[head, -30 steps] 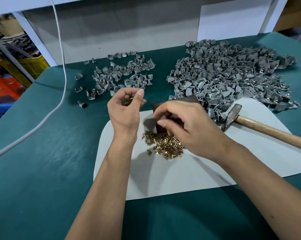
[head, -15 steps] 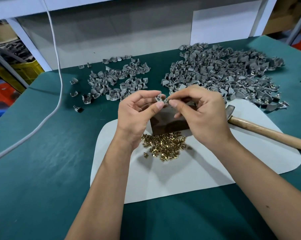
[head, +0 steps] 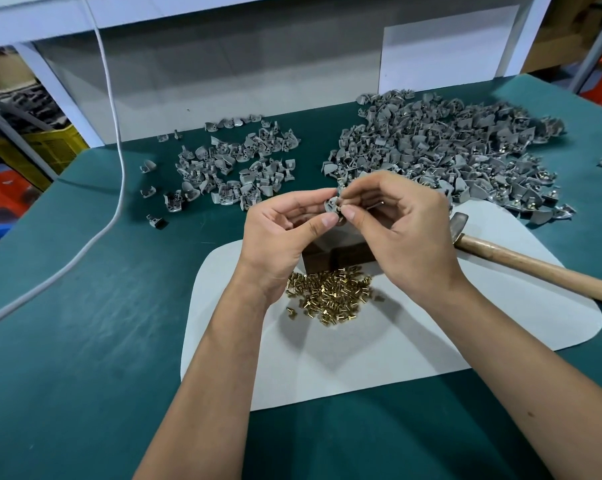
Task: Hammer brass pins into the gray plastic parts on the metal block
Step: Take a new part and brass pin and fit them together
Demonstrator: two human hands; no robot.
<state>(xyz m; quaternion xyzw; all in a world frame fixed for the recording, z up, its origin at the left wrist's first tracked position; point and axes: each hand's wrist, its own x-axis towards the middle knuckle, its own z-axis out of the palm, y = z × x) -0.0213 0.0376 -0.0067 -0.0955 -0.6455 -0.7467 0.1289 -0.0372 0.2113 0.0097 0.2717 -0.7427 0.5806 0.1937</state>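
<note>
left hand (head: 279, 233) pinches one gray part (head: 332, 205) above the metal block (head: 337, 256) | right hand (head: 400, 230) fingertips close on the same part; pin there too small to tell | block lies straight below both hands | hammer (head: 521, 261), one, lies nearer the right hand | two part heaps, one pin pile (head: 330, 294), uncountable

1. My left hand (head: 279, 233) is bare: no glove, ring or watch.
2. My right hand (head: 403, 230) is bare too, with short, plain nails.
3. Both my forearms are bare as far as they show; no sleeve or cuff reaches them.
4. A small dark spot marks my right forearm.
</note>
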